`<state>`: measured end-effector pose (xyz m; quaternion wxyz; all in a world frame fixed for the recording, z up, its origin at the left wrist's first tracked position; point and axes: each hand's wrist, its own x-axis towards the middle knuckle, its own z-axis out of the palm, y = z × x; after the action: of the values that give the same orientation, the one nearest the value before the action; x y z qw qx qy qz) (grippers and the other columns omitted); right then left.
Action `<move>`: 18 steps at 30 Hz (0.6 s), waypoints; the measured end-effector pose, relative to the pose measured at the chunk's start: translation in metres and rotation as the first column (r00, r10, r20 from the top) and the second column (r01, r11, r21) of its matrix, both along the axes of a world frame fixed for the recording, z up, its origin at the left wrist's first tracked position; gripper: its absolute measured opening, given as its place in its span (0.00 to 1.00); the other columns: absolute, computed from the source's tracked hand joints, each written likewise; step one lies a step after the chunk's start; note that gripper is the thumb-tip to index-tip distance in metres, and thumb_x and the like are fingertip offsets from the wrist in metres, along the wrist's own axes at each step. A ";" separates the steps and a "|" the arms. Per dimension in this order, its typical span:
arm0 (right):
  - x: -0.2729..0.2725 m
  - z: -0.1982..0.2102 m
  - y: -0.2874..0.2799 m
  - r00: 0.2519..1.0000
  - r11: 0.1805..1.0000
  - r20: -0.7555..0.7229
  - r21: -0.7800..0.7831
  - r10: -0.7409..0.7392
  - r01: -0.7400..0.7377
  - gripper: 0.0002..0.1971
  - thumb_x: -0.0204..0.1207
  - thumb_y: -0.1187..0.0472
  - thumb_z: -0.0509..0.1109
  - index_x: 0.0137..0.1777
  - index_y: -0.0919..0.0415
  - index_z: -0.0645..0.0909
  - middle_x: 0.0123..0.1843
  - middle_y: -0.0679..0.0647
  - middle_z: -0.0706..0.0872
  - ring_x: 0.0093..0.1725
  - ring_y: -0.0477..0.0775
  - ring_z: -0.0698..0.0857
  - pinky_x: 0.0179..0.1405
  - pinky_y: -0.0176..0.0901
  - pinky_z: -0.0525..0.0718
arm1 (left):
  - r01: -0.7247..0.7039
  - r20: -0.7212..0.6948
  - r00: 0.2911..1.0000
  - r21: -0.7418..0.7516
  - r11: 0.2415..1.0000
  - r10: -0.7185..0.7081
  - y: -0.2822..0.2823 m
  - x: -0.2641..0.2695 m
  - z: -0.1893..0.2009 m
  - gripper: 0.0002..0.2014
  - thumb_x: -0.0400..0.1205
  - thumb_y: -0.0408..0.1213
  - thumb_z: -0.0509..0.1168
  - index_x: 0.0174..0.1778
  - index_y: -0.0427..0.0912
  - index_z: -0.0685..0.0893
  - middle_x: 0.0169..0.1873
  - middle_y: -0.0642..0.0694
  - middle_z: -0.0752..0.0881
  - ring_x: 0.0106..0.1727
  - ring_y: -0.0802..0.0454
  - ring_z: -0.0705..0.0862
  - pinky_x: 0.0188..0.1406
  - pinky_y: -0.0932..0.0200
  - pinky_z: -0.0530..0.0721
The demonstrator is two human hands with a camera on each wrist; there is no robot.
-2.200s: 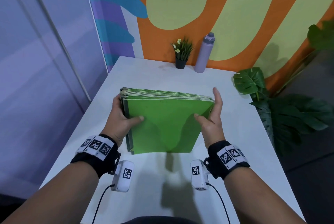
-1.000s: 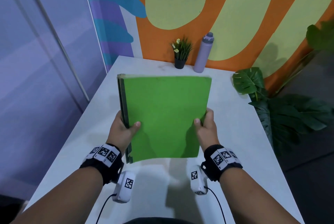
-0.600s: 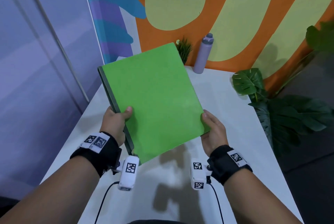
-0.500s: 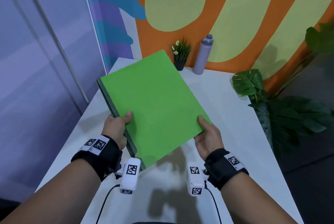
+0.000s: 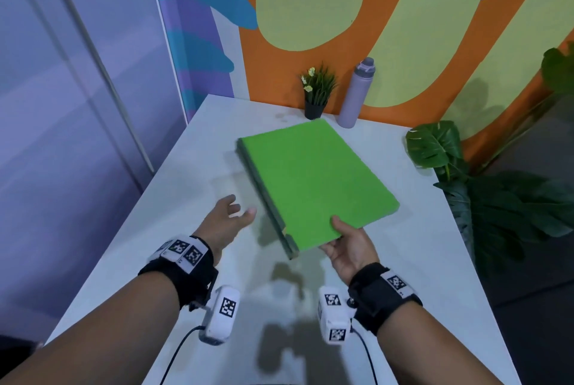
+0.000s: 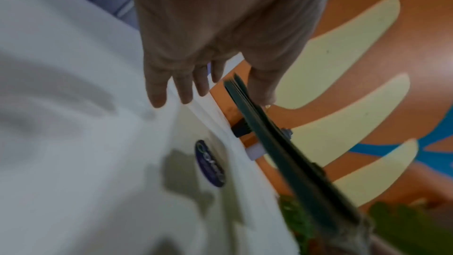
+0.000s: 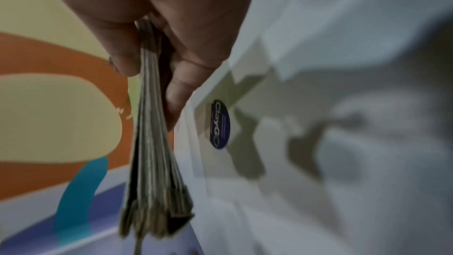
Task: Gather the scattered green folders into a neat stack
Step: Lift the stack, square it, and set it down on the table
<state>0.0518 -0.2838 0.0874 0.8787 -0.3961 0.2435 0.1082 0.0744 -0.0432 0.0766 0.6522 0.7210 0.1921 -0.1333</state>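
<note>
The stack of green folders (image 5: 313, 179) hangs flat just above the white table (image 5: 403, 276), turned at an angle. My right hand (image 5: 337, 237) pinches its near edge, thumb on top and fingers underneath. In the right wrist view the stack's edge (image 7: 152, 123) shows between thumb and fingers, the sheets fanning out a little. My left hand (image 5: 236, 212) is off the stack, to the left of its spine, with relaxed spread fingers and nothing in it. In the left wrist view those fingers (image 6: 181, 84) hover over the table beside the stack's dark edge (image 6: 269, 143).
A small potted plant (image 5: 316, 92) and a lilac bottle (image 5: 355, 94) stand at the table's far edge against the painted wall. Large-leafed plants (image 5: 441, 148) rise past the right edge. A round blue sticker (image 7: 220, 124) lies on the table under the stack.
The stack has tipped from upright to flat and sunk toward the table. My left hand has let go of its spine and drawn away to the left; the right hand still holds it.
</note>
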 end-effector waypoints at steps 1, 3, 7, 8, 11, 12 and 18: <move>0.007 -0.002 -0.008 0.998 0.998 -0.041 -0.019 -0.057 0.056 0.15 0.80 0.68 0.65 0.65 0.72 0.74 0.54 0.70 0.85 0.45 0.65 0.89 0.33 0.49 0.91 | 0.051 0.004 0.999 0.137 0.989 -0.052 0.006 0.001 -0.007 0.36 0.79 0.47 0.69 0.82 0.46 0.62 0.78 0.45 0.70 0.76 0.46 0.72 0.74 0.46 0.72; 0.021 -0.009 -0.026 0.979 0.984 -0.105 -0.060 -0.176 0.171 0.17 0.80 0.68 0.64 0.68 0.69 0.73 0.60 0.67 0.80 0.55 0.66 0.85 0.38 0.50 0.91 | 0.174 -0.065 0.985 0.421 0.890 -0.162 0.017 0.003 -0.021 0.37 0.79 0.48 0.69 0.83 0.46 0.62 0.82 0.43 0.64 0.81 0.43 0.66 0.77 0.47 0.69; 0.043 -0.023 -0.056 0.897 0.917 -0.193 -0.062 -0.398 0.393 0.21 0.80 0.71 0.64 0.73 0.67 0.70 0.68 0.66 0.74 0.65 0.67 0.79 0.55 0.57 0.86 | 0.416 -0.317 0.909 0.728 0.545 -0.269 0.034 0.007 -0.053 0.42 0.79 0.54 0.66 0.85 0.43 0.55 0.85 0.38 0.56 0.85 0.40 0.56 0.82 0.46 0.61; 0.048 -0.028 -0.062 0.876 0.900 -0.210 -0.069 -0.434 0.429 0.21 0.80 0.71 0.64 0.73 0.68 0.71 0.67 0.66 0.75 0.63 0.67 0.79 0.56 0.58 0.85 | 0.451 -0.367 0.892 0.755 0.476 -0.263 0.037 0.008 -0.061 0.43 0.78 0.56 0.65 0.85 0.44 0.54 0.85 0.37 0.54 0.86 0.39 0.55 0.83 0.45 0.59; 0.060 -0.045 -0.074 0.833 0.867 -0.242 -0.118 -0.498 0.484 0.20 0.79 0.69 0.66 0.71 0.69 0.72 0.64 0.66 0.79 0.58 0.65 0.81 0.52 0.57 0.88 | 0.514 -0.468 0.858 0.765 0.388 -0.213 0.043 0.013 -0.078 0.47 0.76 0.59 0.64 0.86 0.46 0.48 0.86 0.38 0.48 0.86 0.34 0.50 0.83 0.43 0.58; 0.063 -0.047 -0.074 0.820 0.855 -0.242 -0.138 -0.518 0.499 0.19 0.79 0.68 0.67 0.70 0.69 0.72 0.62 0.65 0.81 0.56 0.64 0.83 0.45 0.54 0.90 | 0.533 -0.490 0.846 0.762 0.368 -0.210 0.042 0.014 -0.080 0.48 0.76 0.59 0.65 0.86 0.47 0.47 0.86 0.39 0.47 0.85 0.32 0.50 0.83 0.43 0.58; 0.098 -0.064 -0.078 0.860 0.844 -0.281 -0.465 -0.427 0.267 0.19 0.83 0.60 0.60 0.69 0.71 0.72 0.67 0.67 0.81 0.58 0.62 0.83 0.44 0.47 0.89 | 0.578 -0.545 0.816 0.775 0.257 -0.191 0.044 0.023 -0.097 0.50 0.72 0.55 0.70 0.84 0.47 0.48 0.83 0.41 0.50 0.81 0.31 0.59 0.77 0.43 0.70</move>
<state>0.1502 -0.3620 0.0234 0.7175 -0.4917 0.4921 -0.0361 0.0973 0.0004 -0.0207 0.0368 0.9453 0.1568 -0.2836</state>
